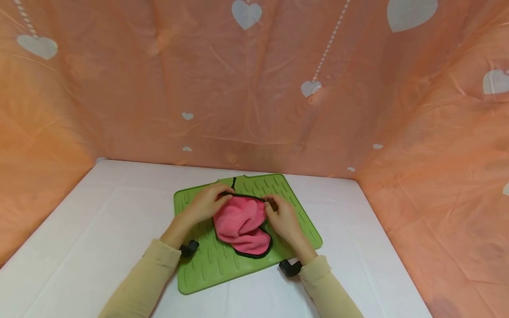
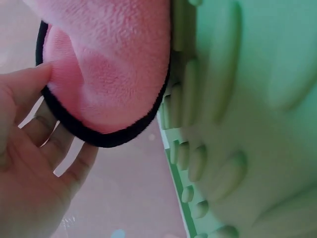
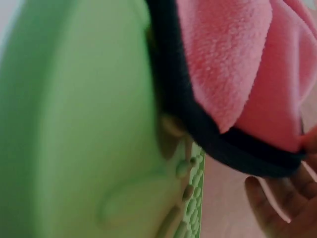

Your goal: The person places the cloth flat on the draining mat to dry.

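A soft pink cloth (image 1: 238,221) with black edging lies bunched and folded over the green ribbed mat (image 1: 210,265). My left hand (image 1: 207,202) pinches its far left edge, thumb on the pink side, as the left wrist view also shows. At the far right edge, my right hand (image 1: 281,216) pinches the black border between thumb and fingers. Between the hands the border is stretched nearly straight. A short black loop (image 1: 233,183) sticks up from the cloth by the left hand's fingertips. The cloth's near end rests in a loose fold on the mat.
The mat sits at an angle on a white-covered table (image 1: 111,212). Orange curtains (image 1: 254,88) printed with white hearts enclose the back and sides. Black wrist cameras (image 1: 291,267) are worn on both wrists, just over the mat's near edge.
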The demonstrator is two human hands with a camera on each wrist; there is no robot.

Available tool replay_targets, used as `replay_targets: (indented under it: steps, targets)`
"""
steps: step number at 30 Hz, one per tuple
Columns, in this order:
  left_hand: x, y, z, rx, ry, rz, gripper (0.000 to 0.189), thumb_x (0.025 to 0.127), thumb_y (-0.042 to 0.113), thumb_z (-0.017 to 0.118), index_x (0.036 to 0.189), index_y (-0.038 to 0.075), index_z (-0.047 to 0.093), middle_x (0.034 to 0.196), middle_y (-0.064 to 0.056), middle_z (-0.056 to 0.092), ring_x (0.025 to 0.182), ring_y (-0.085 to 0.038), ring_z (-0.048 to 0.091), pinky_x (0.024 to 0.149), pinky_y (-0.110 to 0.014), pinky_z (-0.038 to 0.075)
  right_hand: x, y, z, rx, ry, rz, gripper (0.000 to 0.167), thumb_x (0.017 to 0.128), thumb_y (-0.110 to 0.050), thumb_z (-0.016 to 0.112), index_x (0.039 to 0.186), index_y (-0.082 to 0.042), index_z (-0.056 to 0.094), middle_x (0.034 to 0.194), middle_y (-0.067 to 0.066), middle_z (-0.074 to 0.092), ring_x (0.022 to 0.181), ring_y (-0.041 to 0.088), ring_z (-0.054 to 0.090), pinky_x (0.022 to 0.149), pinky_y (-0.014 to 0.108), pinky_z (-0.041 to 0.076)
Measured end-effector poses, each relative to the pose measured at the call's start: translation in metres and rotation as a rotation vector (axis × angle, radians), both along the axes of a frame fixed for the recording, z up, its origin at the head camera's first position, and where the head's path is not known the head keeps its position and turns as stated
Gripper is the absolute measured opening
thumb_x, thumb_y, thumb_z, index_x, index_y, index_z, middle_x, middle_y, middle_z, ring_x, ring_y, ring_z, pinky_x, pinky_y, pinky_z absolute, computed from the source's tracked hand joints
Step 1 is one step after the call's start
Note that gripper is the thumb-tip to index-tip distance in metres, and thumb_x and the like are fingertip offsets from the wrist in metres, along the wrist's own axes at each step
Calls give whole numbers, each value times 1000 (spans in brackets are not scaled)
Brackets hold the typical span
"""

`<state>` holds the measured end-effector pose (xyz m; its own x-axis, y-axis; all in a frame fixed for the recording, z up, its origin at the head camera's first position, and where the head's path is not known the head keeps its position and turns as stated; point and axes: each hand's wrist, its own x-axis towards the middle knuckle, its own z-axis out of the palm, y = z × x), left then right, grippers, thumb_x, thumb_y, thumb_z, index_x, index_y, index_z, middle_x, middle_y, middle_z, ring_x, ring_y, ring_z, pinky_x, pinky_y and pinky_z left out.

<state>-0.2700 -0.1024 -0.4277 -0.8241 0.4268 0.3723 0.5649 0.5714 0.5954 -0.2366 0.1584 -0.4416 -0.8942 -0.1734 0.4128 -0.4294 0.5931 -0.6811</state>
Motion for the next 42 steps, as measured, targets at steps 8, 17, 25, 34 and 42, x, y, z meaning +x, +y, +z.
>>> replay_targets:
  steps: [8,17,25,34,42]
  targets:
    - [-6,-14,5,165,69,33,15,103,5,63,112,-1,72,111,-16,69,111,-35,65,98,-53,51,-11,7,7,-85,50,76,22,103,-6,65,124,0,69,110,16,70,81,22,62,71,32,51]
    - [-12,-43,12,159,10,121,18,106,12,60,117,3,71,120,-16,68,121,-36,61,105,-54,46,-19,40,15,-23,-42,5,18,99,-10,72,115,-3,75,102,11,75,86,21,67,75,31,53]
    - [-21,-52,8,82,-17,137,17,103,11,65,116,3,72,119,-16,70,116,-36,64,101,-55,48,-28,44,9,-73,-95,-110,19,102,-14,69,115,-3,75,92,12,75,71,26,67,58,24,49]
    - [-24,-60,-1,-114,-151,105,23,101,8,63,121,-1,71,115,-16,72,98,-32,68,83,-51,56,-29,48,4,143,-218,-177,24,98,-14,70,118,-1,73,107,14,76,87,27,73,80,43,55]
    - [-25,-74,-1,-143,-242,63,22,100,11,66,117,-2,71,108,-16,73,100,-32,68,86,-51,55,-19,44,23,158,-212,99,28,97,-12,73,123,-4,72,109,8,73,91,23,70,77,35,57]
